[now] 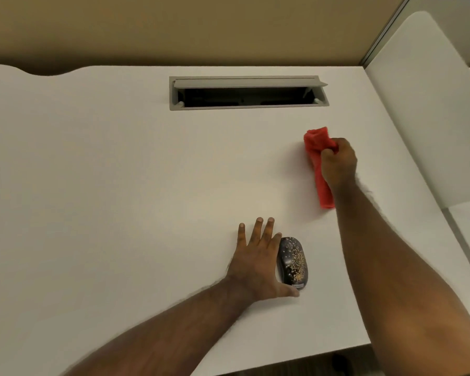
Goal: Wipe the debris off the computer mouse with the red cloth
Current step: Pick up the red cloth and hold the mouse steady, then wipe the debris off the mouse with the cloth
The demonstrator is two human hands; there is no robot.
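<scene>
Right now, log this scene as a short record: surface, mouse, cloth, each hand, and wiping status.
surface: white desk with an open grey cable hatch at the far edge
mouse: dark computer mouse lying flat on the desk, speckled with pale crumbs
cloth: red cloth, bunched, far and right of the mouse
left hand: left hand open, palm down, fingers spread, against the mouse's left side
right hand: right hand closed around the cloth
wiping status: not started; cloth apart from the mouse

Red cloth (pixel 317 161), black mouse (pixel 293 263) flecked tan, white desk (pixel 120 172).
</scene>
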